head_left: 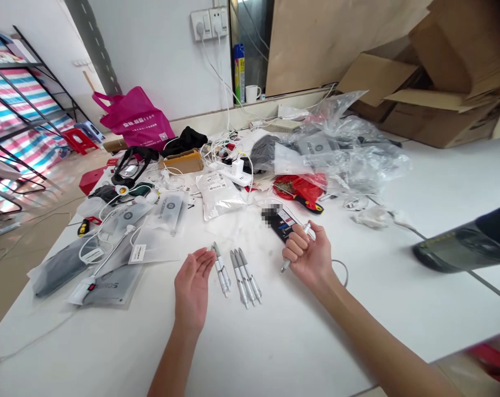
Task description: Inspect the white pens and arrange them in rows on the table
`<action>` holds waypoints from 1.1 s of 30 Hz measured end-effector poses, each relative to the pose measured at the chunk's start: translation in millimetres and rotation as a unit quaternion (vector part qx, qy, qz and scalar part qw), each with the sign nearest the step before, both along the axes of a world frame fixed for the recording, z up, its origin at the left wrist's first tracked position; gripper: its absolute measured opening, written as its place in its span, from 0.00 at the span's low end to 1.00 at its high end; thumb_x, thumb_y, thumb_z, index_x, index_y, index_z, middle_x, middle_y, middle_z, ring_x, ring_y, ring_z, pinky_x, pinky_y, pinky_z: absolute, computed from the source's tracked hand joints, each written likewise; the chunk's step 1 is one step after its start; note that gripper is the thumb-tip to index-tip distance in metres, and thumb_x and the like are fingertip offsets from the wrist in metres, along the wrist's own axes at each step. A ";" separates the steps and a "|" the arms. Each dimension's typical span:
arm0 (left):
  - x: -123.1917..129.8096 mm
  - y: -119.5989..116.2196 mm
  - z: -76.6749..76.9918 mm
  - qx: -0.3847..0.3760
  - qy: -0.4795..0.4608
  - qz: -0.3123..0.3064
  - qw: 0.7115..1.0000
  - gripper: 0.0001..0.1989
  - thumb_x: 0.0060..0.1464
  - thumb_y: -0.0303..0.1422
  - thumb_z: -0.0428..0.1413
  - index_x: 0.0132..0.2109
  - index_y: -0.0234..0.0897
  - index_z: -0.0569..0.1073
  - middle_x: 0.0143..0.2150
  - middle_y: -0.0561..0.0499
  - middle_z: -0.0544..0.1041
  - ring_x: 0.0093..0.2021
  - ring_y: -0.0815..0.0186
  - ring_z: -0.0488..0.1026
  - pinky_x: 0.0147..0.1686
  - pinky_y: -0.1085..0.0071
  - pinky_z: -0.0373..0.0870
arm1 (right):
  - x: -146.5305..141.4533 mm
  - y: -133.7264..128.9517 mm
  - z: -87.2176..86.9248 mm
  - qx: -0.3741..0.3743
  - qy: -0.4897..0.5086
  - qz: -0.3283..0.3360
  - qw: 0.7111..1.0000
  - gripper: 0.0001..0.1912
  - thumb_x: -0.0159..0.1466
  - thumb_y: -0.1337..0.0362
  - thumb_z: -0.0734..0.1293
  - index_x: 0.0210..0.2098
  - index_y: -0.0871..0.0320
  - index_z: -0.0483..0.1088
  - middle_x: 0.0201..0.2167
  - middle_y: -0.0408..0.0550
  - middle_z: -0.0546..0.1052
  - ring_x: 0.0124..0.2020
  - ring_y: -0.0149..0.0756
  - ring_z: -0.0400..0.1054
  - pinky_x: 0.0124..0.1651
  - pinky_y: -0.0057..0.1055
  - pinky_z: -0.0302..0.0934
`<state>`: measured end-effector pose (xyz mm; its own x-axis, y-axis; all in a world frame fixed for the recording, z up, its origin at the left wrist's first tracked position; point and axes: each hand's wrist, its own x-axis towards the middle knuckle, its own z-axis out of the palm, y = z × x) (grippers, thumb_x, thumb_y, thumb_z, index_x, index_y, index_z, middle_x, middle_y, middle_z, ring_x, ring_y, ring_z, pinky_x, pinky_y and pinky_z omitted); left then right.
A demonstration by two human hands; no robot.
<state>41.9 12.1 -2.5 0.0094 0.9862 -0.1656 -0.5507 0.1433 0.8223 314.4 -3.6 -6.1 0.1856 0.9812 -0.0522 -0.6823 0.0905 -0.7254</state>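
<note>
The silver pen (294,248) sits in your right hand (310,256), its tip poking out below your fist toward the lower left and its other end showing above your fingers. That grip is fully closed around the barrel. Your left hand (193,284) lies open, palm up, its grip wide and holding nothing, with the fingertips just beside a pair of silver pens (221,271). Three more silver pens (245,277) lie fanned out just to the right of that pair, between your hands. A black printed card (279,223) lies just past your right fingers, and a thin black cable (343,270) curves beside your right wrist. You have open white surface (274,347) below and between your hands, running to the front edge at lower right. Room is tighter ahead, where clear plastic bags (349,149) and a red-and-black screwdriver (310,205) crowd the upper middle, and flat packets (162,220) fill the left. Both forearms reach in from the bottom of the frame, your right one on a long diagonal from the lower right.
</note>
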 end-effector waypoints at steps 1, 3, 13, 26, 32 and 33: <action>-0.2 0.4 0.2 -0.002 0.002 0.004 1.000 0.20 0.60 0.48 0.66 0.47 0.35 0.84 0.47 0.44 0.84 0.52 0.58 0.80 0.65 0.57 0.69 | 4.4 0.1 -2.8 0.005 0.012 -0.008 1.000 0.29 0.73 0.43 0.59 0.24 0.52 0.44 0.18 0.33 0.41 0.19 0.29 0.30 0.18 0.29 0.39; -0.2 1.0 0.4 -0.003 0.004 0.010 1.000 0.20 0.60 0.48 0.66 0.47 0.35 0.84 0.46 0.45 0.84 0.51 0.60 0.80 0.64 0.59 0.71 | 10.2 0.4 -6.3 0.008 0.046 -0.019 0.999 0.28 0.72 0.46 0.59 0.25 0.52 0.44 0.17 0.33 0.41 0.19 0.29 0.29 0.18 0.30 0.38; -3.4 5.9 -3.9 0.021 0.096 0.036 0.995 0.21 0.58 0.51 0.66 0.44 0.37 0.83 0.43 0.46 0.82 0.46 0.61 0.78 0.54 0.62 0.74 | 12.2 -3.1 2.8 0.028 0.208 0.042 0.977 0.28 0.72 0.49 0.64 0.25 0.52 0.46 0.18 0.32 0.42 0.18 0.28 0.33 0.17 0.28 0.43; -8.7 9.1 -34.9 0.190 0.659 -0.038 0.727 0.16 0.64 0.40 0.56 0.56 0.41 0.74 0.40 0.48 0.79 0.41 0.55 0.75 0.42 0.61 0.70 | -13.3 -30.0 -7.7 0.136 -0.658 0.036 0.740 0.17 0.79 0.52 0.58 0.58 0.51 0.71 0.65 0.57 0.70 0.63 0.46 0.70 0.60 0.44 0.70; -6.5 5.5 -28.4 0.163 0.682 -0.037 0.712 0.12 0.63 0.33 0.55 0.53 0.40 0.75 0.38 0.50 0.79 0.37 0.59 0.76 0.38 0.66 0.67 | -34.2 -65.2 -24.4 0.200 -0.804 0.085 0.554 0.31 0.76 0.52 0.64 0.74 0.54 0.58 0.74 0.58 0.64 0.73 0.52 0.61 0.70 0.50 0.66; -6.4 5.2 -28.3 0.163 0.685 -0.037 0.709 0.12 0.62 0.32 0.56 0.52 0.40 0.75 0.38 0.50 0.79 0.37 0.59 0.76 0.37 0.66 0.66 | -36.4 -65.5 -25.4 0.209 -0.811 0.085 0.540 0.34 0.76 0.51 0.64 0.76 0.55 0.55 0.74 0.59 0.64 0.74 0.53 0.60 0.71 0.51 0.65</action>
<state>35.4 17.3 -30.8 0.1131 0.9793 0.1681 0.7958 -0.1906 0.5747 278.0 -69.0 -31.5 -0.4401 0.8546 0.2755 0.7951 0.5135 -0.3226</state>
